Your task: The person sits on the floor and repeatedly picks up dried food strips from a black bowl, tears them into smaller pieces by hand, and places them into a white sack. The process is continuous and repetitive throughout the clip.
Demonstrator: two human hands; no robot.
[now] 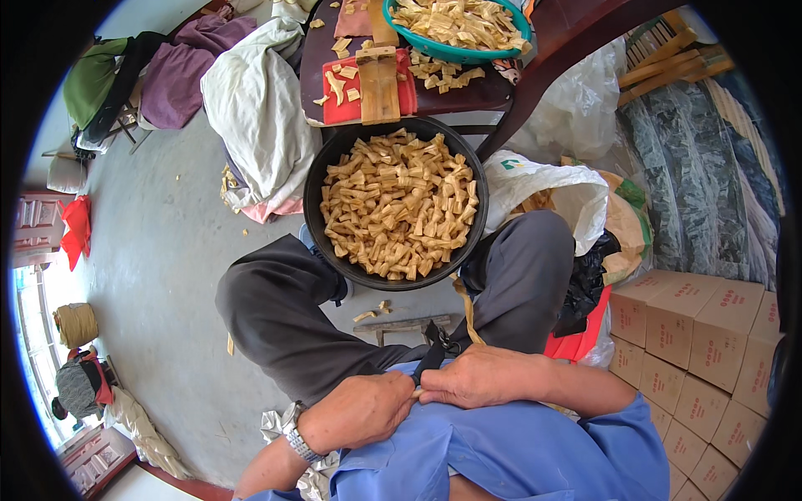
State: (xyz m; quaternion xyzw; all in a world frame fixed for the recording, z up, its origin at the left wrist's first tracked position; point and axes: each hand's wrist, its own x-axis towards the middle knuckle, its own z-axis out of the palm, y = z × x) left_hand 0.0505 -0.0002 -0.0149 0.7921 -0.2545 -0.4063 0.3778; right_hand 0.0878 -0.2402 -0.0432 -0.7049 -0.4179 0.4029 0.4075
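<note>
My left hand (360,407), with a metal-banded wristwatch (296,432) on its wrist, meets my right hand (476,379) close against my blue shirt. Between their fingertips both pinch a small piece of a tan strip (468,310), whose long tail runs from behind my right hand up towards a black round tub. The fingers hide most of the pinched part. Just ahead, between my knees, stands the black tub (311,233), filled with small knotted tan pieces (398,206). A black strap with a metal clip (432,357) lies by my hands.
Beyond the tub, a dark red chair (463,103) bears a teal basket (432,51) of cut pieces and a wooden block (379,87) on red cloth. A white woven sack (583,194) stands by my right knee, near stacked cardboard boxes (702,351). Cloth-covered bundles (260,119) stand front left.
</note>
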